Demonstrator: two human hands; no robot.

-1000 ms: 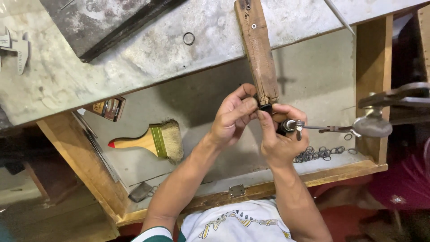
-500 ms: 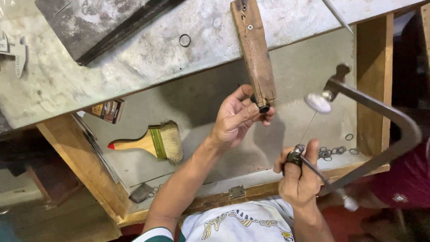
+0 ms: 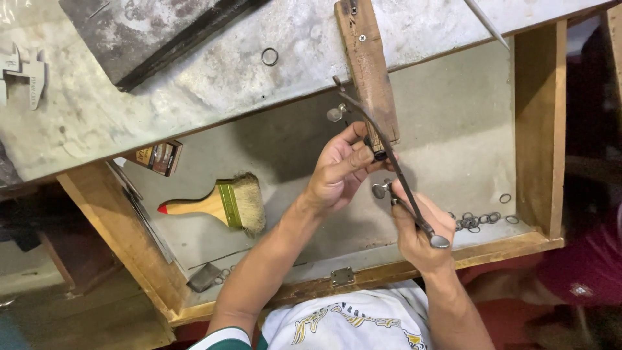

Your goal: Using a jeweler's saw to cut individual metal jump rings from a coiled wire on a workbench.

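At the tip of the wooden peg that juts from the desk over the tray, we log these items. Left hand: its grip is closed, fingertips pinching a small dark piece against the peg's end; what the piece is we cannot tell. Right hand: just below the peg's tip, its grip is closed around the handle of a saw frame. The frame runs slantwise from that hand up across the peg, its upper end beside the peg's left edge. Two round clamp screws show on it, one left of the peg, one just below the tip.

On the tray floor, well left of the peg: a paintbrush with a wooden handle, red tip and pale bristles, and above it a small box. Right of the peg, near the tray's front edge: a scatter of small metal rings. On the desk, left of the peg: one loose ring, a dark slab, and, farthest left, a caliper.
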